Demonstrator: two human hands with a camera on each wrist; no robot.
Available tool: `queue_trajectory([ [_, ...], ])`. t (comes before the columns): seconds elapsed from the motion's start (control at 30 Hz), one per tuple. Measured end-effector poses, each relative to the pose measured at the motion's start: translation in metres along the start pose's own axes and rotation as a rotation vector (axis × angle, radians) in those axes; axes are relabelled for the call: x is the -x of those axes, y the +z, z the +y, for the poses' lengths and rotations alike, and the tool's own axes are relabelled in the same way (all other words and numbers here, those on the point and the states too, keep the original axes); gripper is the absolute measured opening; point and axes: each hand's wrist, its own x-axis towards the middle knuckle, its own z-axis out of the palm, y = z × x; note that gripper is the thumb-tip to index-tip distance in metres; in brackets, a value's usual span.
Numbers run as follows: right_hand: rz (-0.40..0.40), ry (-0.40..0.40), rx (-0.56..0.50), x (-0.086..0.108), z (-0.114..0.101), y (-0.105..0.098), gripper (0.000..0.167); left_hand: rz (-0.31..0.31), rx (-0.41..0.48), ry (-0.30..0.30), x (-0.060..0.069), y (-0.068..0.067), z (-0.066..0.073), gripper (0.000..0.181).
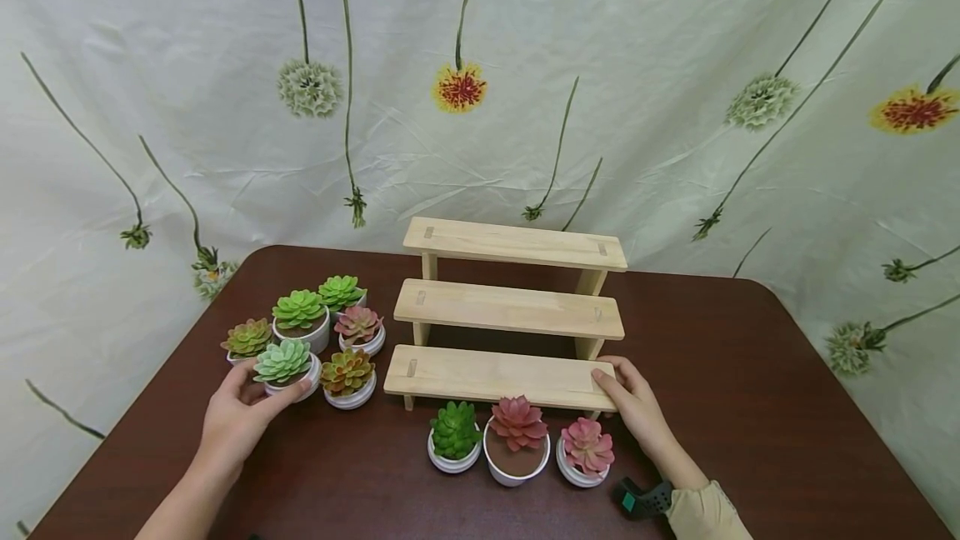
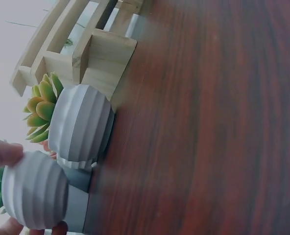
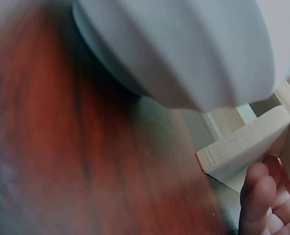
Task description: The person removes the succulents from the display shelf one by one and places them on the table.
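Note:
My left hand [image 1: 240, 407] grips a white ribbed pot [image 2: 35, 191] with a pale green succulent [image 1: 282, 362], thumb on one side and fingers on the other. Close to its right is a pot with an orange-green succulent [image 1: 348, 372]. At the right end of a three-tier wooden stand [image 1: 498, 375], my right hand [image 1: 633, 398] pinches the lowest board, thumb on top. The right wrist view shows its curled fingers [image 3: 260, 196] by the stand's wood. Whether the held pot touches the table is unclear.
Beside the held pot stand several potted succulents, among them a bright green one [image 1: 298, 310] and a dusky pink one [image 1: 358, 327]. In front of the stand are a dark green [image 1: 455, 432], a red [image 1: 517, 423] and a pink succulent [image 1: 587, 447]. A flowered cloth [image 1: 525, 148] hangs behind the table.

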Motion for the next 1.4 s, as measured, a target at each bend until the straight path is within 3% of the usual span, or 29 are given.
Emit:
queue_trajectory([
  [0.27,-0.004,-0.007,0.000,-0.001,0.001,0.001,0.027,-0.037,-0.036,-0.003,-0.002,0.001,-0.006,0.079],
  [0.57,-0.016,0.004,0.005,-0.002,0.001,0.003,0.028,-0.004,-0.076,0.034,-0.002,0.003,-0.013,0.079],
  [0.77,-0.011,0.010,-0.001,-0.001,0.000,0.004,0.027,0.010,-0.111,0.027,0.000,0.002,-0.013,0.082],
  [1.27,0.005,0.003,0.025,0.001,0.000,0.000,0.027,-0.095,-0.168,0.003,0.003,-0.002,-0.002,0.089],
  [1.4,-0.003,0.009,0.030,0.001,0.000,0.000,0.027,-0.110,-0.177,0.027,0.005,-0.005,0.002,0.093],
])
